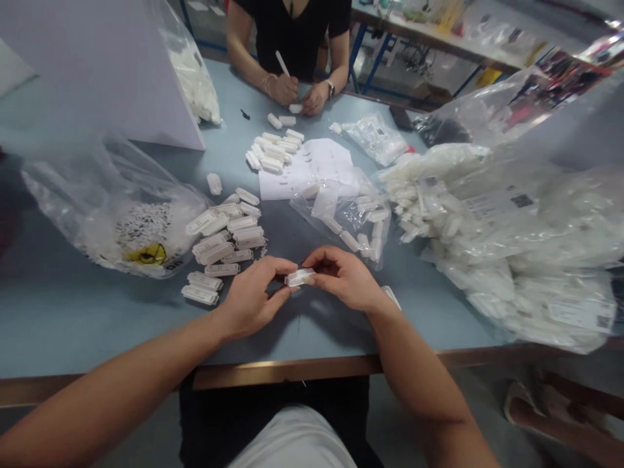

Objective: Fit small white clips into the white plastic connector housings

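Observation:
Between my two hands, just above the table near its front edge, is a small white plastic housing (299, 278). My left hand (253, 292) pinches its left end between thumb and fingers. At its right end, the thumb and fingertips of my right hand (344, 278) close on the same piece. To the left of my left hand lies a loose pile of similar white housings (229, 237), several with dark markings on top. Part of another white piece (391, 298) shows beside my right forearm.
A clear bag of small parts (146, 227) lies at left. Ahead are a paper sheet (273, 186), a bag of white pieces (348, 240) and another housing pile (273, 153). Large filled bags (507, 201) crowd the right. Across the table a person's hand (285, 90) holds a white pen.

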Available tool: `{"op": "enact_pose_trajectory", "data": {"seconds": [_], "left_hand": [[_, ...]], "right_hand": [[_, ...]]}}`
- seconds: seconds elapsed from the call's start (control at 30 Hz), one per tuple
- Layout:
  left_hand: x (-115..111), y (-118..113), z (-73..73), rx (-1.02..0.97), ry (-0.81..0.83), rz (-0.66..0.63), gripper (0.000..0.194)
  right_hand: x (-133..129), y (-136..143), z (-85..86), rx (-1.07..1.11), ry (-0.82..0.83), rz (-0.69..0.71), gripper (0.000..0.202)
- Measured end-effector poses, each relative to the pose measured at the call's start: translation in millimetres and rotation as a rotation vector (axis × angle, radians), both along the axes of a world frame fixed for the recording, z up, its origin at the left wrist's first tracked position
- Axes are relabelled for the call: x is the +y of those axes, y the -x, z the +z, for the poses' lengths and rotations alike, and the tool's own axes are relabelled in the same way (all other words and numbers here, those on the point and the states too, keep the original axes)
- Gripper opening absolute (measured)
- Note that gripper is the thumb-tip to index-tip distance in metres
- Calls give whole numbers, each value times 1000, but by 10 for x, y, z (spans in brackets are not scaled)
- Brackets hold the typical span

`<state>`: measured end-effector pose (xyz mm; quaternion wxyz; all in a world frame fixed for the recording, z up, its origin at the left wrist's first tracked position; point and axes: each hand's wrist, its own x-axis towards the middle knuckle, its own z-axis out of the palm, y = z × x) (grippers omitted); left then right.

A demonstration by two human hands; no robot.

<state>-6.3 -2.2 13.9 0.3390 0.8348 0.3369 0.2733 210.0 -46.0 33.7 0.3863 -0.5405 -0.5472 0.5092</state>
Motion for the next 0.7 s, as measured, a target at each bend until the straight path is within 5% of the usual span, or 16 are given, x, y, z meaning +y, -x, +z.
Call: {"op": "enact_pose_trajectory", "data": {"seconds": [0.13, 0.5, 0.6, 0.7], "left_hand": [[-7, 16, 4, 11, -49, -37, 21], [-62, -1, 69, -59, -118, -62, 16], [-95, 1, 116, -62, -17, -298, 15], [-138, -13, 112, -26, 92, -680, 14]], "right_hand": [[-3, 18, -13, 116, 102, 1, 25], [-33, -53, 9, 190, 52, 28, 37], [11, -31, -35, 272, -22, -9, 41], [101, 114, -127, 24, -136, -44, 22]]}}
